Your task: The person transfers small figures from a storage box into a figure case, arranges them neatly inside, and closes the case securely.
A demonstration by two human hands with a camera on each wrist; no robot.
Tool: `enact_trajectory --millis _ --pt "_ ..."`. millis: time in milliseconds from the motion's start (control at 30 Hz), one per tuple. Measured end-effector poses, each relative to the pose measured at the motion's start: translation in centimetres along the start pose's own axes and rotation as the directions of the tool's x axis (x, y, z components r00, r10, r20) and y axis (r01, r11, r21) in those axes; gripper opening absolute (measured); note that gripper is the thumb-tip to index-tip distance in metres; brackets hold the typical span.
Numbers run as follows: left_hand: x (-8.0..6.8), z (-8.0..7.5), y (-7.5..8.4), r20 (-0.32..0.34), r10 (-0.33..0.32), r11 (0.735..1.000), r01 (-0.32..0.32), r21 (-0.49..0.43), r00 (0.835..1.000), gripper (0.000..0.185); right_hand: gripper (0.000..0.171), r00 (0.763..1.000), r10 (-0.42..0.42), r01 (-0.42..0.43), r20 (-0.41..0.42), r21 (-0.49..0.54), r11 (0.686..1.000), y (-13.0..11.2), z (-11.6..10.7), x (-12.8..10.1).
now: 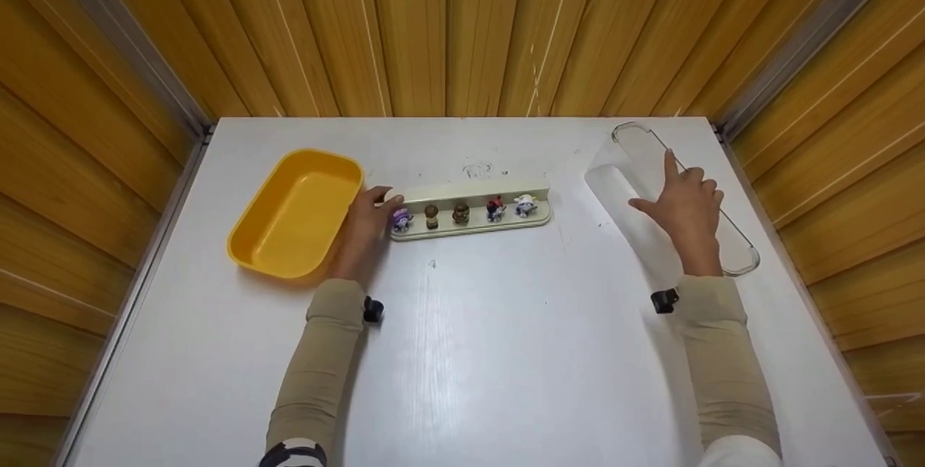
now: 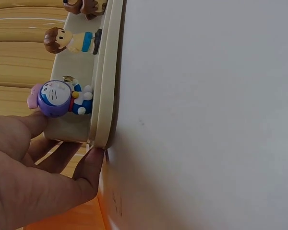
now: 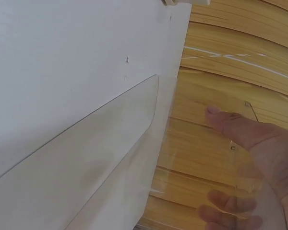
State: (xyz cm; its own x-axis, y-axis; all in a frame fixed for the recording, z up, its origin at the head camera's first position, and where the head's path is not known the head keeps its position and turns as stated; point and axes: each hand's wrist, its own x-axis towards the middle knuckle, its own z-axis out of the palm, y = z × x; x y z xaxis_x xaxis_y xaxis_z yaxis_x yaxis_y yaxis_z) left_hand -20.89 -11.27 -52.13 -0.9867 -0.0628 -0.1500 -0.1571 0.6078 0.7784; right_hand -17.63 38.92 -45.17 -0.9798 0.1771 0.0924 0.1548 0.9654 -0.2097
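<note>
A cream display stand (image 1: 470,230) bears a row of several small figurines, among them a brown-haired figure (image 2: 81,40) and a blue-and-white cat figure (image 2: 57,98) in a purple hood. My left hand (image 1: 370,217) grips the stand's left end. Its thumb lies against the front corner of the base, with the other fingers at the end and back. On the right, a long clear plastic cover (image 1: 636,199) with rounded ends stands on the table. Over its upper edge, my right hand (image 1: 690,210) holds it with spread thumb and fingers; some fingers show through the plastic in the right wrist view.
A yellow plastic tub (image 1: 296,214) stands left of the display stand, close beside my left hand. The white table (image 1: 462,351) is bounded by wood-patterned panels (image 1: 419,33) at the back and both sides. Dark scuffs mark its surface behind the stand.
</note>
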Motion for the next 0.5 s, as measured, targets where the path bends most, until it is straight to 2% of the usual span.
enact_trajectory --millis 333,500 --pt "0.12 -0.14 -0.06 0.018 -0.025 1.0 0.025 -0.002 1.0 0.045 0.104 0.998 -0.013 0.015 -0.069 0.028 1.0 -0.74 0.22 -0.81" --pt "0.32 0.0 -0.02 0.023 -0.03 0.999 0.03 -0.018 0.999 0.045 0.103 0.997 -0.027 0.028 -0.072 0.02 0.999 -0.95 0.18 -0.84"
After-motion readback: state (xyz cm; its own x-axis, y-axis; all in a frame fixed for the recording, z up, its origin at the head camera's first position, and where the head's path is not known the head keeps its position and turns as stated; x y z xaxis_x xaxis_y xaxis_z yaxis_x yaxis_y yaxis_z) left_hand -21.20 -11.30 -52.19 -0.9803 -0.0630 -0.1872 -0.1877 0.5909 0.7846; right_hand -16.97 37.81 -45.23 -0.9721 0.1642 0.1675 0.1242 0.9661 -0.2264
